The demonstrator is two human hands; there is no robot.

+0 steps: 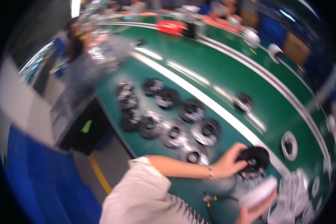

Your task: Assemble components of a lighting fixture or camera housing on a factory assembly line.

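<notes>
My left hand (228,164) reaches in from the left, its fingers closed on the rim of a black ring-shaped part (263,155) with a hole in its middle. Just below it, my right hand (252,213) holds a white rounded part (259,192), seen edge-on and blurred. Between the two lies something clear and shiny that I cannot make out. A small pair of cutters (208,201) with yellow marks rests on the green table near my left forearm. Past that forearm lie several black ring-shaped parts, among them one ring (206,131) with a shiny surface.
White ring-shaped parts (293,198) are heaped at the right. A white ring (289,145) and a black ring (243,102) lie on the green conveyor (212,63) beyond a white rail (198,95). A blurred person (78,41) is at the far left, near a dark box (87,127).
</notes>
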